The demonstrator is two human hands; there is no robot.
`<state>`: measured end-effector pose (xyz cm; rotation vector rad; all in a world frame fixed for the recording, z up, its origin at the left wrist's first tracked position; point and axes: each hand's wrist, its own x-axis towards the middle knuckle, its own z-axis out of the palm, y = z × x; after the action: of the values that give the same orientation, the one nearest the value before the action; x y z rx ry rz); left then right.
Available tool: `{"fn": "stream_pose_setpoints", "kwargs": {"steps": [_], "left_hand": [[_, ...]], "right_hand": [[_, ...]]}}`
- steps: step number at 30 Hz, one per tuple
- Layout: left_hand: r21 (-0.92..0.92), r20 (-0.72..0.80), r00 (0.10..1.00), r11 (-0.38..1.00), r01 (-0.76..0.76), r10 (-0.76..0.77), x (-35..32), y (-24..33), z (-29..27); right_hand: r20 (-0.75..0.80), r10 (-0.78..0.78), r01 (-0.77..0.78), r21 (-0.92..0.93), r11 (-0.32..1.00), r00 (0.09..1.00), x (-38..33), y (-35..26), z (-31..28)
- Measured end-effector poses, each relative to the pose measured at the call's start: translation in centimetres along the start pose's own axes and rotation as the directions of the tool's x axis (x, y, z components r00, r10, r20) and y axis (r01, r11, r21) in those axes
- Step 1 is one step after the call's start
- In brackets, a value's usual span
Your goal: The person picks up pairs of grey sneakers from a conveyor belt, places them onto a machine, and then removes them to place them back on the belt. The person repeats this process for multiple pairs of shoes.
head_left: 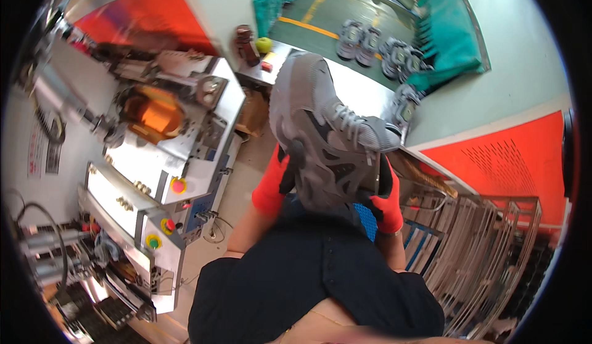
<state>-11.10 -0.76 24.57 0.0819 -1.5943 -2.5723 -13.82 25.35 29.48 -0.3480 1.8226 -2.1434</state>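
Note:
A grey sneaker (327, 128) is held up before my chest, toe pointing up and away, its side and chunky sole turned toward me. White-grey laces run over its tongue. My left hand (274, 180), in a red glove with a black palm, grips the sole side; its fingers are partly hidden behind the shoe. At the heel and collar end, my right hand (385, 202), gloved alike, closes on the shoe. The fingertips of that hand are mostly covered by the shoe.
At left stands a machine (213, 106) with an orange-lit mould and coloured push buttons (178, 185). Several grey sneakers (359, 42) sit beyond a white ledge (354, 82), between green curtains (453, 29). A brown bottle (246, 45) stands on the ledge. Metal racks (475, 239) fill the right.

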Motion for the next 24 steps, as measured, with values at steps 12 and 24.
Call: {"fn": "stream_pose_setpoints", "kwargs": {"steps": [12, 24], "left_hand": [[-0.808, 0.551, 0.816, 0.133, 0.573, -0.174, 20.2, -5.3, 6.5], [-0.81, 0.407, 0.796, 0.225, 0.541, -0.448, 39.2, -9.0, -1.2]], "right_hand": [[-0.129, -0.055, 0.075, 0.154, 0.985, 0.99, 12.9, -1.4, -8.9], [-0.927, -0.051, -0.636, -0.295, 0.713, 0.373, 25.5, 29.0, -35.1]]}}
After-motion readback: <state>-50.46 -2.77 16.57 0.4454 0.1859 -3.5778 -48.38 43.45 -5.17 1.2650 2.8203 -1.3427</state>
